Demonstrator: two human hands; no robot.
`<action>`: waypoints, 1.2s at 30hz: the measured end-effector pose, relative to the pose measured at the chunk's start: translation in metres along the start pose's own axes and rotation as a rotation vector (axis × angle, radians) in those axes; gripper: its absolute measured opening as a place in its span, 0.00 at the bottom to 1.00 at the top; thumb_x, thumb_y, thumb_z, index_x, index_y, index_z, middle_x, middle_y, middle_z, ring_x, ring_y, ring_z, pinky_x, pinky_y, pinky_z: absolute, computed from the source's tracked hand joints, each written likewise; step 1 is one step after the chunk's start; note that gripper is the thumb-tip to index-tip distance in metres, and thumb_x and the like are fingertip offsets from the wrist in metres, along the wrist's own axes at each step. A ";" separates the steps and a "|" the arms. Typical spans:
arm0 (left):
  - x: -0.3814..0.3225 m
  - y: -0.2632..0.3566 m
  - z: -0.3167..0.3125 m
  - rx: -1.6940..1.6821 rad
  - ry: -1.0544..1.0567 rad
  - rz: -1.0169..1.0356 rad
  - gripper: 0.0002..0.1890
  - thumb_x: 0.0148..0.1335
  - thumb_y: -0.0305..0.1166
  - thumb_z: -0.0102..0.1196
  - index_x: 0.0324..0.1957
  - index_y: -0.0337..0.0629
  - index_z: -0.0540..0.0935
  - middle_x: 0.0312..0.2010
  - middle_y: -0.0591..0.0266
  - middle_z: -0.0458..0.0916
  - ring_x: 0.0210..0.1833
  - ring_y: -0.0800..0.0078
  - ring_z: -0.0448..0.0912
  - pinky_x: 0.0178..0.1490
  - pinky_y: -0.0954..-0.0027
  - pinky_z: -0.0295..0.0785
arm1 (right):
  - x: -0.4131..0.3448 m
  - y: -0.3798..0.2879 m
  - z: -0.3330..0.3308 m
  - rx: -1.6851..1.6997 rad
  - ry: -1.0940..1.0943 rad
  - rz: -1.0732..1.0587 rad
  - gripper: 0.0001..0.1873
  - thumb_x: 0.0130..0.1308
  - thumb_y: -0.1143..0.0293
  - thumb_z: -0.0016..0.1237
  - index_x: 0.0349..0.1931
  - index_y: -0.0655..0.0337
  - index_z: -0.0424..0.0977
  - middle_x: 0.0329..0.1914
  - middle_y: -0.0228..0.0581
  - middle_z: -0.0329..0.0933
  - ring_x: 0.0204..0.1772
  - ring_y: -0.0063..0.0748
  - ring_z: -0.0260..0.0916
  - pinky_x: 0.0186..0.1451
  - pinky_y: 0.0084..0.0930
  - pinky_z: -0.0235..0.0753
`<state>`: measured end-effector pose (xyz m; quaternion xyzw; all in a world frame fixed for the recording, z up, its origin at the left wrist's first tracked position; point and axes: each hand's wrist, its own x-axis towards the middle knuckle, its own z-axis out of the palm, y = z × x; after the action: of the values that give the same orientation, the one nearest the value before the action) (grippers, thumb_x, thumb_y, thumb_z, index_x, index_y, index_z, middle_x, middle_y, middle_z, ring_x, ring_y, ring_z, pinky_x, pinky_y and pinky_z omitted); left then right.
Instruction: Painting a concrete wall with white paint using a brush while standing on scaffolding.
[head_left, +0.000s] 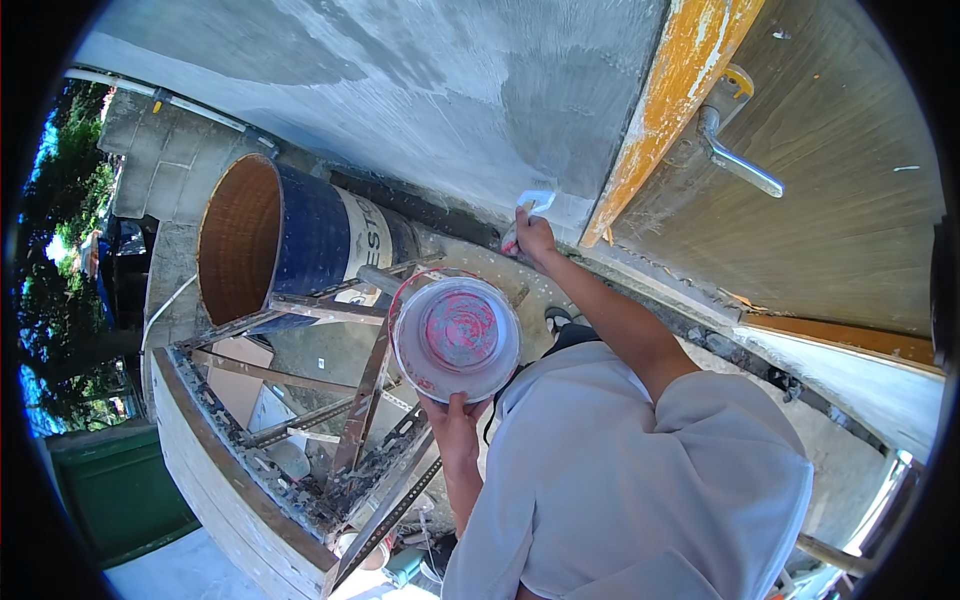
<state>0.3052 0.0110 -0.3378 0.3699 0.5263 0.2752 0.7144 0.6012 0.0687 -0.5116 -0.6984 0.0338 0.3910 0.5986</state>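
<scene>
My right hand (534, 236) is closed around the handle of a paintbrush (537, 199), whose bristles are against the lower part of a grey wall (450, 90), close to the door frame. In my left hand (455, 424) is a round plastic bucket (457, 334), gripped by its near side with the thumb at the rim. Red and grey stains cover the bucket's bottom, and its red wire handle rests at the far left side. The wall has darker and lighter patches around the brush.
A wooden door (832, 217) with a metal lever handle (742, 161) and an orange, worn frame (667, 112) stands at the right. At the left are a large blue drum (311, 232) on its side and a paint-spattered metal and wood frame (367, 405). A green panel (120, 491) lies lower left.
</scene>
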 end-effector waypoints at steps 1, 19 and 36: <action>-0.001 -0.002 -0.002 -0.010 0.015 -0.005 0.42 0.61 0.16 0.40 0.74 0.58 0.42 0.66 0.50 0.60 0.50 0.54 0.80 0.51 0.54 0.83 | -0.009 -0.010 -0.001 -0.014 -0.022 -0.024 0.30 0.74 0.46 0.36 0.30 0.69 0.72 0.19 0.41 0.76 0.17 0.28 0.73 0.21 0.25 0.73; 0.001 0.012 0.000 0.024 -0.037 -0.018 0.43 0.62 0.15 0.39 0.74 0.58 0.40 0.67 0.50 0.59 0.55 0.53 0.77 0.52 0.54 0.83 | 0.019 0.043 -0.022 -0.056 -0.172 0.162 0.29 0.74 0.47 0.37 0.44 0.72 0.69 0.27 0.46 0.78 0.25 0.36 0.82 0.23 0.28 0.78; 0.002 0.020 0.009 0.051 0.003 -0.015 0.40 0.64 0.17 0.43 0.73 0.56 0.45 0.66 0.51 0.62 0.53 0.55 0.79 0.53 0.55 0.82 | -0.003 0.015 -0.027 0.071 -0.307 0.034 0.29 0.74 0.45 0.36 0.46 0.70 0.66 0.32 0.49 0.79 0.30 0.37 0.82 0.33 0.30 0.84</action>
<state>0.3144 0.0214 -0.3209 0.3834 0.5370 0.2570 0.7061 0.6052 0.0405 -0.5225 -0.6082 -0.0322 0.5017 0.6144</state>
